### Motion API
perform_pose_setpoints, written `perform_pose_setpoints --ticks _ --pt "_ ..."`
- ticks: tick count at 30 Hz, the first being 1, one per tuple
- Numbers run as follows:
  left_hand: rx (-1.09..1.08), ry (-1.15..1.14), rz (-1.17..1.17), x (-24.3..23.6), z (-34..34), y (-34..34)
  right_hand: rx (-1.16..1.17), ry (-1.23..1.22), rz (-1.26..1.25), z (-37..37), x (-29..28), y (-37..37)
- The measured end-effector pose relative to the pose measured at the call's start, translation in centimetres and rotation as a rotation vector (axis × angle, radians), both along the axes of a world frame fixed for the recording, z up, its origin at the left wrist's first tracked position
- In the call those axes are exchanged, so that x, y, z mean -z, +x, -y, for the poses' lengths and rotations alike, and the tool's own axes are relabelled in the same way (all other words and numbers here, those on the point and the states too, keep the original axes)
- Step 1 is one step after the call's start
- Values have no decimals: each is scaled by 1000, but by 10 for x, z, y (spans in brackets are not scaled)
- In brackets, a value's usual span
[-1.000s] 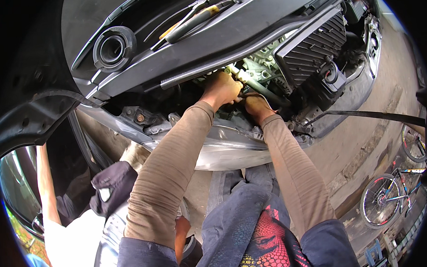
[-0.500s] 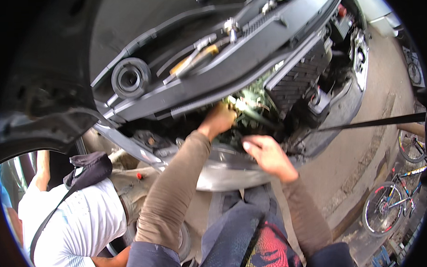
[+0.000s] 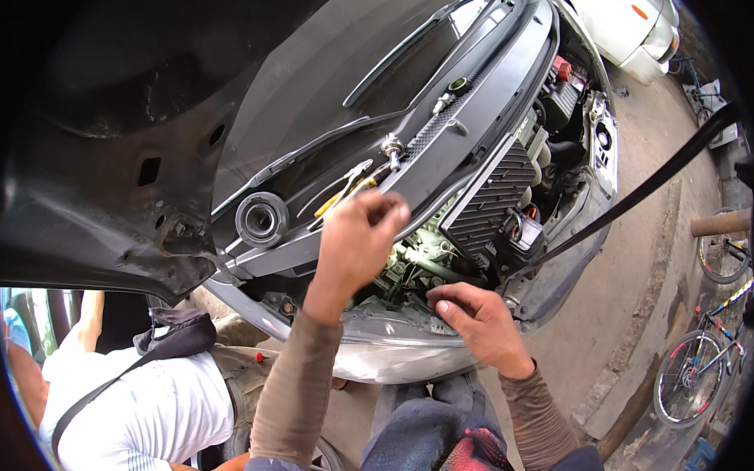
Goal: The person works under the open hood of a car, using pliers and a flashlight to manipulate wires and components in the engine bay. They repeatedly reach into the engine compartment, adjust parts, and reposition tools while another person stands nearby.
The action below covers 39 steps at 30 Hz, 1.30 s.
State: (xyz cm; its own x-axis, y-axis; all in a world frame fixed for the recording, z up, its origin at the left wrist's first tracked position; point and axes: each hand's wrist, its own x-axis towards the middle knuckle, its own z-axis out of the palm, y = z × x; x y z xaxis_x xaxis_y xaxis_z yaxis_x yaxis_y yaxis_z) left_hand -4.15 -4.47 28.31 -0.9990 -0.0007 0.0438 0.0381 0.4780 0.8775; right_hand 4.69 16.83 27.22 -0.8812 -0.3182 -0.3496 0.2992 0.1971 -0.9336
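Observation:
Curled fingers on my left hand [image 3: 356,240] hover above the engine bay, just below yellow-handled pliers [image 3: 334,205] lying on the black cowl panel [image 3: 441,158]; anything inside them is hidden. My right hand [image 3: 475,319] is half bent over the front edge of the car, thumb and fingertips slightly apart, holding nothing I can see. Beneath both hands are the engine parts [image 3: 419,251] and a ribbed black housing [image 3: 488,207]. A round black rubber piece [image 3: 260,219] and small shiny metal parts [image 3: 392,148] also rest at the cowl.
A raised black hood [image 3: 101,179] fills the left. A co-worker in a white shirt [image 3: 142,410] bends close at lower left. A thin black strut [image 3: 625,202] crosses the right side. Bicycles [image 3: 689,374] stand at right, and a white vehicle [image 3: 635,19] is at upper right.
My left hand has come up out of the engine bay toward the pliers. My right hand has drawn back to the front edge. The view has shifted.

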Motion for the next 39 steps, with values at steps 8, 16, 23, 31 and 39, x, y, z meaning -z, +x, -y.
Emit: perform_pose_setpoints --ticks 8,16,23,31,39 --pt "134 -697 -195 5 -21 -132 40 18 130 -14 36 67" --pt "200 -1123 -48 -7 -50 -130 109 -78 234 -39 61 97" --pt "180 -1224 -58 -2 -62 -131 120 -78 114 -55 67 96" --pt "249 -1335 -114 6 -65 -132 158 -88 139 -64 77 107" --pt "376 -1233 -243 13 -40 -149 236 -16 97 -70 81 114"
